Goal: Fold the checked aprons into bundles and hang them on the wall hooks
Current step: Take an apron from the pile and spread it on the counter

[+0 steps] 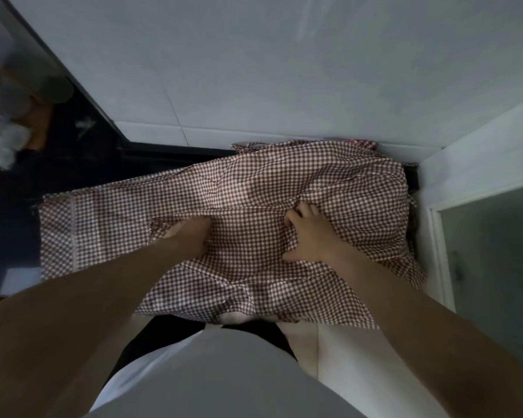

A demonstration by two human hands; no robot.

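Nearest the camera, a pale grey shirt front (224, 375) is seen at the bottom of the view, with both bare forearms reaching forward from it. Beyond it, a brown-and-white checked cotton apron (254, 188) is spread, wrinkled, across the dark counter (109, 164), its near edge hanging over the counter's front edge and its far edge lying close to the white tiled wall (254, 70). The apron's right side reaches the counter's right end, beside a white door frame (435, 236).

The left hand (191, 236) is laid on the cloth near its middle; its fingertips are tucked under a raised fold, so whether the grip is closed on the cloth cannot be told. The right hand (308, 233) is set on the cloth just to the right, its fingers curled into a bunched ridge of the fabric, which is pinched and gathered by that grip.

A second checked piece, redder in tone, is glimpsed at the far right corner (363, 143) against the wall, mostly hidden.

As for progress, the task is judged to be at an early stage: the apron is open and barely folded, no bundle has been formed, and no wall hooks are seen in view. The folding, bundling and hanging all remain to be done.
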